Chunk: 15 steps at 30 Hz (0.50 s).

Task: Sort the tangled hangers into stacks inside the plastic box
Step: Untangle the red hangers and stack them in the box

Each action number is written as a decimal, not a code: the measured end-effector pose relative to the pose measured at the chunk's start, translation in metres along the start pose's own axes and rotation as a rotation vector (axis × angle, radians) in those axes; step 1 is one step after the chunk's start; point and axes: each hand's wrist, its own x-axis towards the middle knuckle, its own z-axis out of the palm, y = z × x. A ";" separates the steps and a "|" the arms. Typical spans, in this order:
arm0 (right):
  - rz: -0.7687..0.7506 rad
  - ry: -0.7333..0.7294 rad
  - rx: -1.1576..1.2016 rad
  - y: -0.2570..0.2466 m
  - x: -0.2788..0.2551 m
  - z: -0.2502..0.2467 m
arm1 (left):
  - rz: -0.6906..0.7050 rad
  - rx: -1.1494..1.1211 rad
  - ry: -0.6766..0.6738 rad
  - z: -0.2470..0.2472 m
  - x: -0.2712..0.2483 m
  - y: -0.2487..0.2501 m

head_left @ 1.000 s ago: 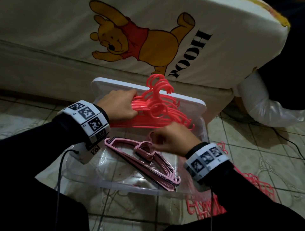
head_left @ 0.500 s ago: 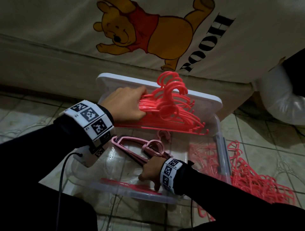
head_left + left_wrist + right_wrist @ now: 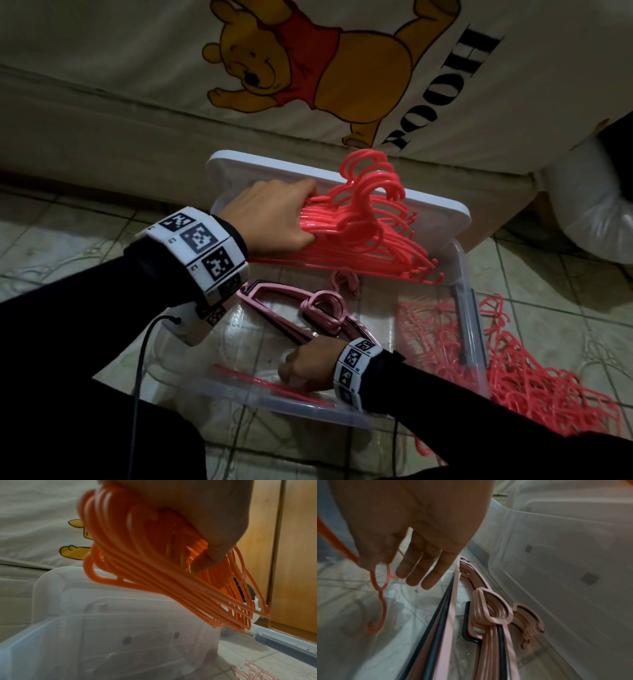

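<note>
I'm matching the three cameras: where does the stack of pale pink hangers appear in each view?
Head: stack of pale pink hangers at centre, inside the clear plastic box.
Left wrist: not identifiable.
Right wrist: lower centre-right.
Shared landmark: the box wall.

i see left hand point(image 3: 274, 219) raised, fingers curled tight round the coral hanger bundle point(image 3: 370, 240). right hand point(image 3: 305, 366) low, palm down, thumb and forefinger pinching a single coral hanger point(image 3: 378, 582), other fingers point(image 3: 419, 572) straight. black sleeves on both arms.
</note>
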 end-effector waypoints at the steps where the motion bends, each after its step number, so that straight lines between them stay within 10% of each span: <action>1: 0.003 -0.002 -0.015 -0.001 -0.001 0.000 | 0.000 0.002 -0.006 0.000 0.000 0.000; 7: -0.221 -0.031 -0.383 -0.006 0.003 -0.002 | -0.005 0.011 -0.030 0.001 0.000 -0.001; 15: -0.132 0.241 -0.046 -0.007 -0.010 -0.017 | 0.010 0.032 0.027 0.000 -0.001 -0.002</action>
